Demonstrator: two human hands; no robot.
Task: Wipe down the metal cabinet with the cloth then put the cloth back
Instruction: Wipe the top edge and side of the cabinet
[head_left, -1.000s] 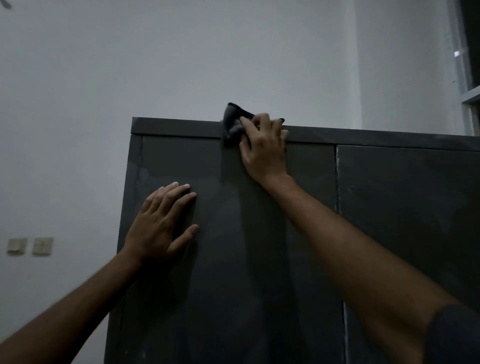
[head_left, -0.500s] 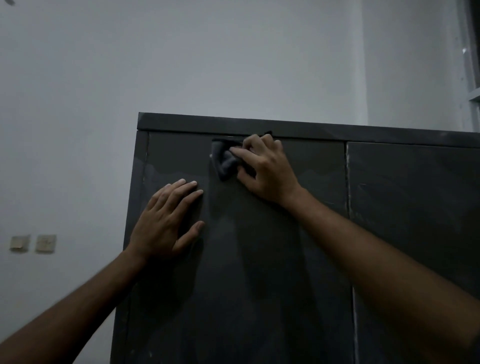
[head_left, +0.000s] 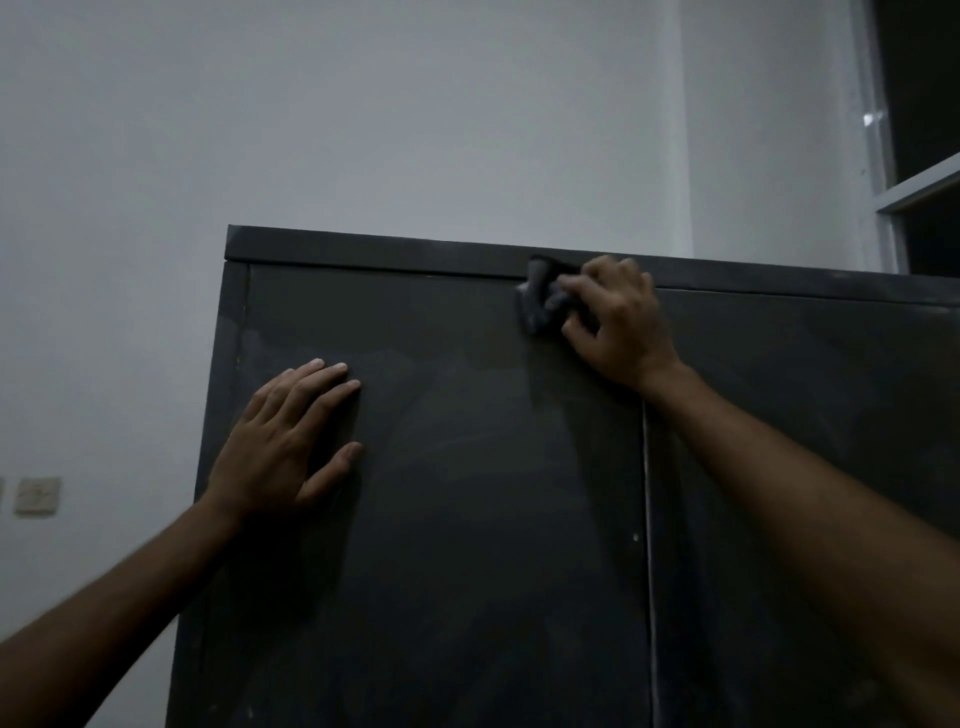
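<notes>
right hand grips bunched cloth, pressing it on cabinet front at the top edge, left of the door seam | left hand flat, fingers straight, on left door (dim light) | wall switch at left

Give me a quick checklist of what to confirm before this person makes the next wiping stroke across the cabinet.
1. Cloth held firmly: ok. The right hand grips the bunched cloth.
2. Cloth touching the metal: ok. It presses near the top edge of the cabinet.
3. Cabinet steadied: ok. The left hand rests flat on the left door.
4. Stroke path free: ok. Nothing hangs on the door fronts in view.
5. Doors closed: ok. The seam between them looks narrow and even.
6. Surface clean yet: not ok. Dusty smears show on the left door.
</notes>
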